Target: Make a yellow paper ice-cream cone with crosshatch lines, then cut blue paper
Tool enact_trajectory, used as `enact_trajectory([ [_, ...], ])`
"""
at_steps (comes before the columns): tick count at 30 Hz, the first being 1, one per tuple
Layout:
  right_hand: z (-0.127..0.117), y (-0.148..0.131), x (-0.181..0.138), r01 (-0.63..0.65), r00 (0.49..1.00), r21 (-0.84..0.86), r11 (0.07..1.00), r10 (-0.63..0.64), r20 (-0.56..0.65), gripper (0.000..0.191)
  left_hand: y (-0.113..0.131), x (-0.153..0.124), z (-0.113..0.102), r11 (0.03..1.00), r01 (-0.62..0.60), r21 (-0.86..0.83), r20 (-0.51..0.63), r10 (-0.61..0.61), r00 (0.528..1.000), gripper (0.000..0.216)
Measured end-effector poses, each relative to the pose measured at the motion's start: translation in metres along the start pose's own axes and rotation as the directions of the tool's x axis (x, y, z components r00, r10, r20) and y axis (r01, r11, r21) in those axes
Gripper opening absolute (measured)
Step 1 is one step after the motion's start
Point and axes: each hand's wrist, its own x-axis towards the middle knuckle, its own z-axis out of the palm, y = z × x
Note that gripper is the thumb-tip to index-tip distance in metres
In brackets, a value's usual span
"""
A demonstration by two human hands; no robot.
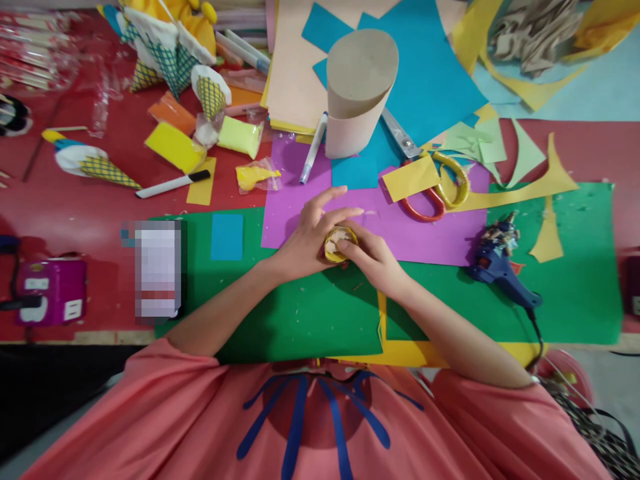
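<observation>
My left hand (310, 230) is beside a small round paper piece with a yellow rim (330, 252) and pale crumpled filling. Two of its fingers stretch past the piece at the top, and the others curl against its side, partly hidden. From the right, my right hand (381, 261) grips the same piece, its thumb pressed into the opening and its fingers around the outside. What lies below the rim is hidden. Purple paper (280, 220) and green paper (280, 300) lie under my hands.
Scissors (425, 208) and a tall paper tube (350, 137) stand or lie beyond my hands. At right rests a blue glue gun (505, 277). Pens (173, 185), clay packets (175, 147), a decorated cone (97, 163) and a blurred rectangular object (157, 267) are at left.
</observation>
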Motion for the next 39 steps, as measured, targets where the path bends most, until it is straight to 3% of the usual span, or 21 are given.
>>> enact_trajectory([
  [3, -0.001, 0.004, 0.001, 0.039, 0.993, 0.043, 0.998, -0.034, -0.113, 0.034, 0.006, 0.001, -0.005, 0.999, 0.026, -0.019, -0.047, -0.027, 0.999, 0.065],
  [6, -0.002, 0.007, 0.0, 0.041, 0.983, -0.075, 0.996, -0.054, -0.177, 0.04, 0.013, 0.0, -0.01, 0.992, 0.111, -0.052, -0.129, -0.117, 0.985, 0.053],
  [9, -0.002, 0.009, 0.0, 0.064, 0.979, -0.25, 0.966, -0.109, -0.171, 0.042, 0.018, 0.0, -0.012, 0.968, 0.244, -0.065, -0.04, -0.247, 0.968, 0.041],
  [13, 0.0, 0.009, -0.001, 0.09, 0.977, -0.371, 0.924, -0.154, -0.147, 0.045, 0.018, 0.0, -0.01, 0.93, 0.368, 0.017, 0.014, -0.368, 0.93, 0.042],
  [19, 0.001, 0.013, 0.002, 0.128, 0.959, -0.513, 0.849, -0.238, -0.155, 0.046, 0.016, 0.0, -0.006, 0.919, 0.37, 0.134, 0.054, -0.38, 0.924, 0.049],
  [26, 0.005, 0.013, 0.004, 0.075, 0.946, -0.509, 0.857, -0.223, -0.235, 0.043, 0.015, 0.0, -0.001, 0.931, 0.329, 0.156, 0.016, -0.336, 0.942, 0.048],
  [30, 0.005, 0.013, 0.004, 0.057, 0.946, -0.47, 0.881, -0.199, -0.258, 0.042, 0.016, 0.001, -0.003, 0.928, 0.354, 0.115, 0.01, -0.358, 0.934, 0.045],
  [35, 0.002, 0.012, 0.004, 0.087, 0.951, -0.429, 0.899, -0.204, -0.233, 0.042, 0.019, 0.003, -0.004, 0.928, 0.372, -0.013, 0.063, -0.371, 0.927, 0.059],
  [39, 0.003, 0.012, 0.004, 0.103, 0.949, -0.465, 0.879, -0.227, -0.22, 0.041, 0.02, 0.004, -0.002, 0.899, 0.431, -0.075, 0.027, -0.43, 0.902, 0.055],
])
